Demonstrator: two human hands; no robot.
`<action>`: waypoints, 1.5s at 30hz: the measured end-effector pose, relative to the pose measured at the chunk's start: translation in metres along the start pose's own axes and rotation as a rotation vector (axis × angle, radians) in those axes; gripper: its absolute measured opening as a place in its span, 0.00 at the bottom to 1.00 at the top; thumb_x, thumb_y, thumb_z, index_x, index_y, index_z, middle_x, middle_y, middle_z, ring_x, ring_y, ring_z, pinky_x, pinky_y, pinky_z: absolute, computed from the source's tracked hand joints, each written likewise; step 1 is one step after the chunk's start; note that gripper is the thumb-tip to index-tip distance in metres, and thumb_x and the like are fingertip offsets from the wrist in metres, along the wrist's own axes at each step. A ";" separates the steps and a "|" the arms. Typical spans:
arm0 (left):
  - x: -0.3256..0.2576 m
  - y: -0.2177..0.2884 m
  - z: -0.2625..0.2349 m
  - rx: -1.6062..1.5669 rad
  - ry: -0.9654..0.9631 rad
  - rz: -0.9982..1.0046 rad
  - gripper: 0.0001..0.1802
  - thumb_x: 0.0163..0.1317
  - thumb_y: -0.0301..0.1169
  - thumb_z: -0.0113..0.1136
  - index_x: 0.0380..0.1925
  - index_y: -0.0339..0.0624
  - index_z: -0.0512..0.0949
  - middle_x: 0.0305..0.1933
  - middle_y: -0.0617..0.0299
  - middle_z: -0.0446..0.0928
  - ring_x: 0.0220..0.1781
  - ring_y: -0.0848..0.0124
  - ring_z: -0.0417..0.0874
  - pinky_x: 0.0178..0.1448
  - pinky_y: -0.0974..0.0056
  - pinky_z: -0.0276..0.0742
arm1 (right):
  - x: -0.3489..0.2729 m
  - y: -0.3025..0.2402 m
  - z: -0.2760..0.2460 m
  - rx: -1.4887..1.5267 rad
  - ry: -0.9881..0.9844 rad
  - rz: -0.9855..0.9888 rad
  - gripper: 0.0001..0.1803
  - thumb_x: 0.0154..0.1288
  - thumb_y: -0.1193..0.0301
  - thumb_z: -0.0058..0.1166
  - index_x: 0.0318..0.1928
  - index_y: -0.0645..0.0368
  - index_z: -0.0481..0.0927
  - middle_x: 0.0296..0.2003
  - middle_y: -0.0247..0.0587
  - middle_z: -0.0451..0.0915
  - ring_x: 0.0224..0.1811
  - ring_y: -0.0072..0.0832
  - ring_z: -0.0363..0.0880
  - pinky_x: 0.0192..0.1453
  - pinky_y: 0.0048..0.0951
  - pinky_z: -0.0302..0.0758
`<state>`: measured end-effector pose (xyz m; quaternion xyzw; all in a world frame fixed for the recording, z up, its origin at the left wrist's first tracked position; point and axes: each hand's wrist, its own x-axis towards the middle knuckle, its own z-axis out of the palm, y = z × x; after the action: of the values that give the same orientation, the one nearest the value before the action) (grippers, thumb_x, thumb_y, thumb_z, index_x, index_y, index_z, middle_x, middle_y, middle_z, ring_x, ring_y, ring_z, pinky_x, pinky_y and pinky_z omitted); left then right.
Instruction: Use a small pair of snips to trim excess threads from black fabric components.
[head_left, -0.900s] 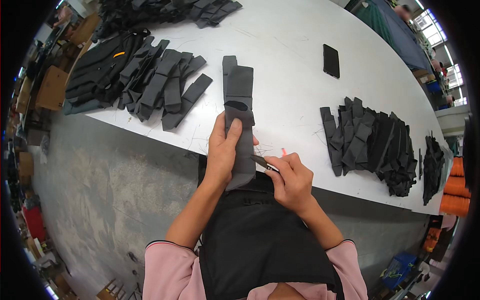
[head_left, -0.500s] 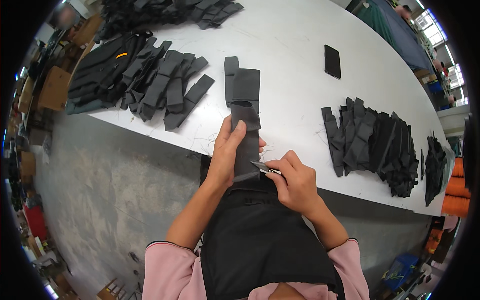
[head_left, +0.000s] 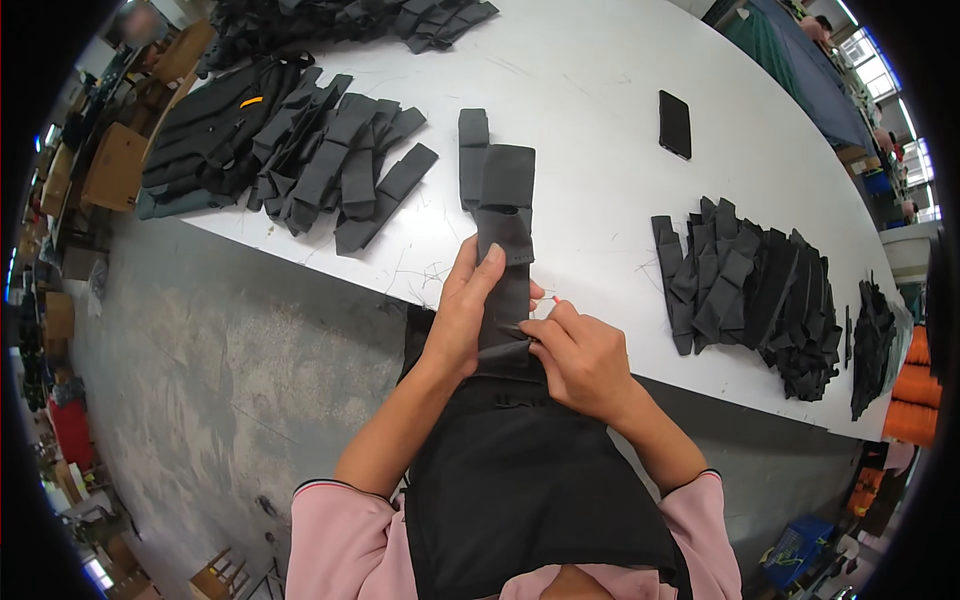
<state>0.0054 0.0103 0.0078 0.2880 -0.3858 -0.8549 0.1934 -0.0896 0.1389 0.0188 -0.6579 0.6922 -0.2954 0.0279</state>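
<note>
My left hand (head_left: 462, 312) grips a long dark grey fabric strip (head_left: 503, 260) at the white table's (head_left: 590, 170) near edge, thumb laid along its left side. My right hand (head_left: 583, 357) pinches a small thread snipper (head_left: 527, 332) with a pink tip, its blades touching the strip's lower end. The strip's upper part lies over two more dark pieces on the table. A black apron covers my lap below both hands.
A fanned stack of dark fabric pieces (head_left: 750, 285) lies to the right, another heap (head_left: 330, 165) to the left, more at the far edge. A black phone (head_left: 675, 123) lies on the table. Concrete floor and cardboard boxes (head_left: 110, 165) are at left.
My right hand has moved left, bringing the snipper onto the strip's lower end. My left hand has shifted slightly down along the strip.
</note>
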 end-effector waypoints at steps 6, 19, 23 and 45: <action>-0.001 -0.001 0.001 -0.031 0.000 -0.062 0.19 0.69 0.44 0.43 0.50 0.42 0.64 0.34 0.54 0.77 0.32 0.70 0.80 0.37 0.66 0.78 | -0.014 0.012 0.008 0.308 0.161 0.225 0.11 0.50 0.79 0.59 0.37 0.58 0.78 0.28 0.37 0.70 0.21 0.31 0.71 0.25 0.27 0.67; -0.003 -0.016 0.002 -0.114 -0.260 -0.196 0.30 0.71 0.44 0.37 0.68 0.44 0.49 0.50 0.50 0.73 0.34 0.65 0.81 0.37 0.64 0.80 | 0.011 0.054 0.027 0.165 0.348 0.253 0.24 0.38 0.84 0.54 0.41 0.53 0.78 0.27 0.38 0.68 0.21 0.33 0.72 0.23 0.31 0.70; -0.010 -0.035 -0.009 -0.075 -0.179 -0.207 0.28 0.69 0.32 0.39 0.67 0.48 0.45 0.47 0.43 0.72 0.35 0.57 0.82 0.35 0.59 0.82 | 0.012 0.050 0.037 0.259 0.481 0.204 0.16 0.40 0.86 0.50 0.33 0.58 0.74 0.33 0.44 0.72 0.32 0.39 0.77 0.31 0.33 0.75; 0.016 -0.054 -0.014 0.925 -0.333 0.554 0.31 0.45 0.43 0.71 0.44 0.33 0.74 0.56 0.51 0.70 0.65 0.51 0.64 0.67 0.55 0.58 | -0.020 0.074 0.040 1.342 0.188 0.967 0.11 0.62 0.67 0.57 0.39 0.62 0.79 0.27 0.26 0.70 0.25 0.13 0.65 0.27 0.16 0.63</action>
<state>-0.0037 0.0277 -0.0464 0.0920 -0.8067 -0.5480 0.2009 -0.1363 0.1400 -0.0542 -0.1041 0.5748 -0.6543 0.4802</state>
